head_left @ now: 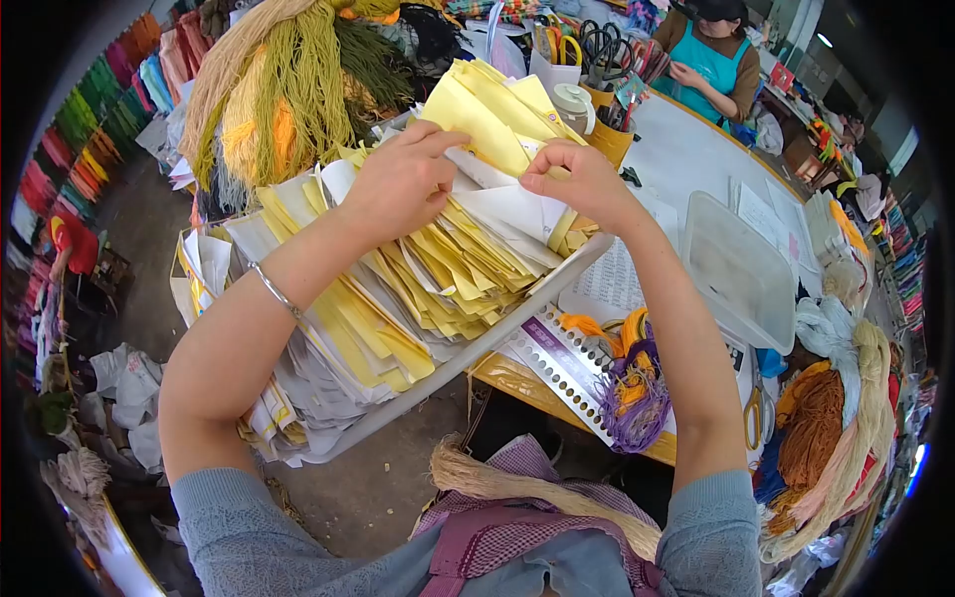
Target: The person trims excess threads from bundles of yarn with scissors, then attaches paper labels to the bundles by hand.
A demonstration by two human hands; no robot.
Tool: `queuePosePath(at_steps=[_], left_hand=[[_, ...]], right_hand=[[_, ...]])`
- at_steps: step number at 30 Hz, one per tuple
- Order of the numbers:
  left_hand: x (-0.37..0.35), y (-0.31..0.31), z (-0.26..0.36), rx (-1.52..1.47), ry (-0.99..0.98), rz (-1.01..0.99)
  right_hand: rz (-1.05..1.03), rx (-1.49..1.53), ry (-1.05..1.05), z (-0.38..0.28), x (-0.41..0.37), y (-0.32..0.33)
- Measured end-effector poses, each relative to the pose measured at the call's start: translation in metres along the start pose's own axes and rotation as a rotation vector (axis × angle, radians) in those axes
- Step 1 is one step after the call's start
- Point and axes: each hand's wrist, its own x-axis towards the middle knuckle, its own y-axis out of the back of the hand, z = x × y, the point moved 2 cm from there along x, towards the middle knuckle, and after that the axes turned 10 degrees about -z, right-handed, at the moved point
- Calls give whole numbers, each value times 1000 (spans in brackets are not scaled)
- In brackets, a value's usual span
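My left hand [406,181] lies over a packed row of paper envelopes, index finger stretched out against the yellow envelopes [484,102] at the far end and the other fingers loosely bent. Thumb and fingertips of my right hand [580,181] are pinched at the edge of a white paper envelope [512,211] in the same row. Below both hands, more yellow and white envelopes [438,269] stand and lean closely together. They fill a long pale plastic bin [468,360], which reaches past the table's edge toward my left.
Olive and tan yarn hanks [308,80] are heaped behind the bin. A clear plastic tub [741,274], a punched card [567,373] with purple and orange thread, and scissors [758,416] lie right. Pen holders [609,119] stand at the back. A co-worker [708,65] sits across the table.
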Motion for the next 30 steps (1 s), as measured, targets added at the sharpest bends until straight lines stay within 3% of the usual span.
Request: queuePosePath(at_steps=[3,5,6,8,12,14,21,24,26,27,29,30], left_hand=[[2,9,7,149,-120,124],[3,9,7,117,-80,-122],[3,10,9,118,-81,-122],[3,8,6,-84,254,-330],[11,-3,0,-285,315,-95],[15,-1,-1,-150,197,15],[14,-7,-7,24,213,40],[8,6,-7,121,113,133],[8,15,-3,245,-110,85],[7,15,-5,245,-111,84],[7,11,-8,107,-76,-186],[7,8,-4,107,-76,-187]], right_hand=[[0,-18,0,-1,-1,0],[3,-23,4,1,0,0],[-5,6,12,3,1,0],[-13,35,22,3,1,1],[-57,18,110,0,-2,1],[-60,18,127,-2,-3,1],[-22,-7,104,-1,-3,2],[-11,-5,105,1,-2,2],[-7,-10,103,2,-1,2],[-8,-3,105,3,-1,2],[-10,4,108,3,-1,2],[-12,0,110,3,-1,2]])
